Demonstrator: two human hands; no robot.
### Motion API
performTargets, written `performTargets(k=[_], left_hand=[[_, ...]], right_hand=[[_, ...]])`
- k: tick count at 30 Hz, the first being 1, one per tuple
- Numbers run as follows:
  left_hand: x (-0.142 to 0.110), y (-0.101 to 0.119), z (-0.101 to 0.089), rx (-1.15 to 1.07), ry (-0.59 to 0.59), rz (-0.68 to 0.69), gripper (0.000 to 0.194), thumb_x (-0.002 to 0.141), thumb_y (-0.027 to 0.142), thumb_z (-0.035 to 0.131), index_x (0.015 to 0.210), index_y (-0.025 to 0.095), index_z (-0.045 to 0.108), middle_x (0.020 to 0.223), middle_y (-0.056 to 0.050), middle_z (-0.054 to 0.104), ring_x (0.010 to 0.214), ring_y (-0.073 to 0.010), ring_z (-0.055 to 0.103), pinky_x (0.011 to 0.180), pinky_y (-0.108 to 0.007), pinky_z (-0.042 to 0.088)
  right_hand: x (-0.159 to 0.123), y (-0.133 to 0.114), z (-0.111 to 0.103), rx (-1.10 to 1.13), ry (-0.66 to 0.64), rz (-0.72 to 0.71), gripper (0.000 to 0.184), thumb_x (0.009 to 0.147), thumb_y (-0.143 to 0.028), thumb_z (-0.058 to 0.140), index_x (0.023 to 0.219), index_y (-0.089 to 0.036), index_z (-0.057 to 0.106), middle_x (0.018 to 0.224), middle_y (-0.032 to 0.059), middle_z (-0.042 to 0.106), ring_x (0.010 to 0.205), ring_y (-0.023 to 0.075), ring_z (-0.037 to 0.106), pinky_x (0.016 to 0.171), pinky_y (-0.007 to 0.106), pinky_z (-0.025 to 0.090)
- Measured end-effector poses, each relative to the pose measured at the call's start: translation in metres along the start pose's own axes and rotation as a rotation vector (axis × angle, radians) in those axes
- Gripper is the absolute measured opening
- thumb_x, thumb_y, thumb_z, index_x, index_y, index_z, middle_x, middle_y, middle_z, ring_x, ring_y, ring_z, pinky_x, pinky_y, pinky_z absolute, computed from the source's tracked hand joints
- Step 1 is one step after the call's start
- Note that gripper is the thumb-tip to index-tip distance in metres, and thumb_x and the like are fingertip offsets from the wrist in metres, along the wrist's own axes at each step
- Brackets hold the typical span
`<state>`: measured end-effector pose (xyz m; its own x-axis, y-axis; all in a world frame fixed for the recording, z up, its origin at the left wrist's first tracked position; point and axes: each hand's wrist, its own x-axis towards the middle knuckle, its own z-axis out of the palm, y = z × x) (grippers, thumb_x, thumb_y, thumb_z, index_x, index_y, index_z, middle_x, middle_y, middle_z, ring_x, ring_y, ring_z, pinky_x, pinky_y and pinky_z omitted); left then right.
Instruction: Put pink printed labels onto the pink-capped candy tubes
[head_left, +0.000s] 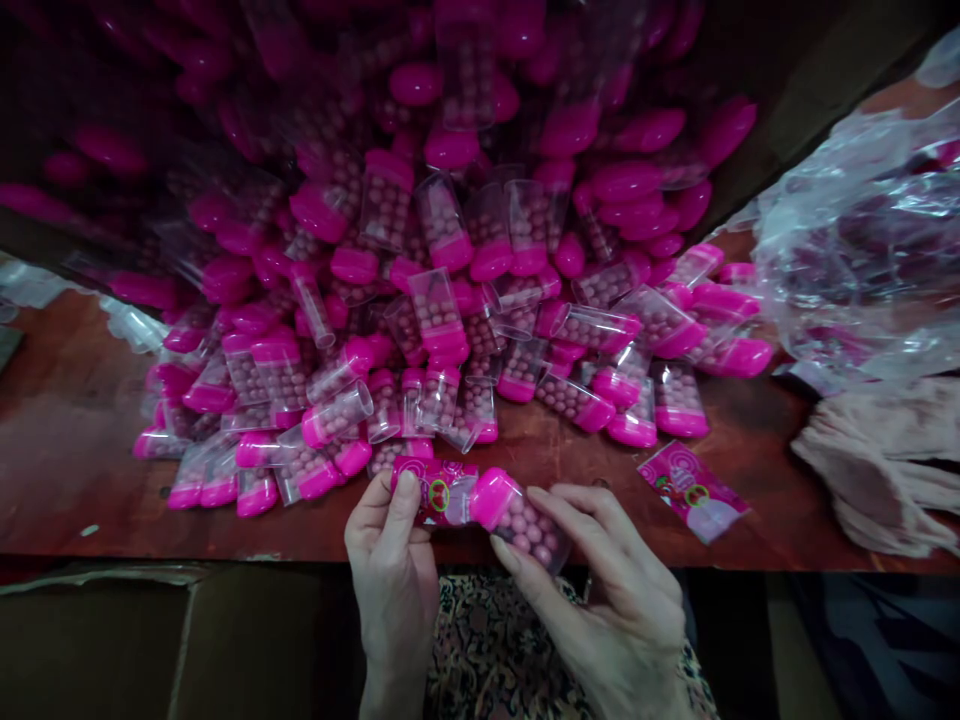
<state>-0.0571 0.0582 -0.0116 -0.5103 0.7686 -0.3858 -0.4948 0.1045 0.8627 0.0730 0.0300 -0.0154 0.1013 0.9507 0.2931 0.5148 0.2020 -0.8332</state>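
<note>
Left hand (394, 560) pinches printed wrapper (455, 492) beneath thumb. Right hand (619, 595) clasps filled container (531, 530) between thumb and fingers, between the wrapper's three and four o'clock, pink cap (495, 497) toward ten; whether cap sits inside wrapper appears unclear. Second wrapper (694, 492): container's three o'clock. Heaped containers (439, 315): twelve.

The left fingers (403, 510) hid one end of the label (450, 492), whose print was too small to read. The right fingers (581, 530) covered part of the tub (496, 498) — how many balls (529, 525) lay behind them could not be told. Well beyond the fingers, the heap (442, 310) blurred into shadow and ran off the top edge. Right of the fingers, the bag (847, 270) and glove (885, 465) were cut off — the bag's contents unclear.
</note>
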Motion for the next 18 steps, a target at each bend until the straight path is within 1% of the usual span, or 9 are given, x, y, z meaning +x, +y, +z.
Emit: performTargets(k=[5,11,16,18], left_hand=[[-0.002,0.000,0.001,0.014,-0.031,-0.025,0.007,0.070,0.022,0.072,0.068,0.016,0.069,0.062,0.002,0.065,0.055,-0.0063,0.057,0.058,-0.015,0.049],[-0.003,-0.003,0.002,0.049,-0.010,-0.049,0.010,0.072,0.025,0.071,0.072,0.015,0.067,0.060,0.002,0.062,0.052,-0.0071,0.054,0.050,-0.016,0.046],[-0.004,-0.003,0.003,0.077,-0.055,-0.051,0.010,0.076,0.025,0.066,0.074,0.015,0.065,0.064,-0.001,0.066,0.055,-0.0089,0.058,0.053,-0.018,0.048],[-0.004,-0.003,0.003,0.078,-0.076,-0.027,0.010,0.079,0.025,0.064,0.076,0.016,0.064,0.068,-0.002,0.068,0.057,-0.0097,0.060,0.056,-0.019,0.050]], right_hand=[[0.001,0.003,0.002,0.048,-0.013,-0.056,0.033,0.076,-0.017,0.068,0.107,-0.019,0.059,0.092,0.0057,0.057,0.079,0.0161,0.060,0.064,0.029,0.056],[0.010,0.003,-0.003,0.116,-0.100,-0.083,0.027,0.074,-0.015,0.068,0.100,-0.015,0.061,0.088,0.0050,0.059,0.075,0.0143,0.062,0.059,0.024,0.056],[0.014,0.003,-0.005,0.154,-0.135,-0.064,0.025,0.072,-0.015,0.070,0.096,-0.014,0.064,0.086,0.0044,0.058,0.074,0.0129,0.061,0.059,0.022,0.055],[0.014,0.005,-0.004,0.168,-0.132,-0.060,0.024,0.072,-0.016,0.070,0.095,-0.014,0.064,0.085,0.0042,0.058,0.074,0.0126,0.061,0.058,0.021,0.054]])
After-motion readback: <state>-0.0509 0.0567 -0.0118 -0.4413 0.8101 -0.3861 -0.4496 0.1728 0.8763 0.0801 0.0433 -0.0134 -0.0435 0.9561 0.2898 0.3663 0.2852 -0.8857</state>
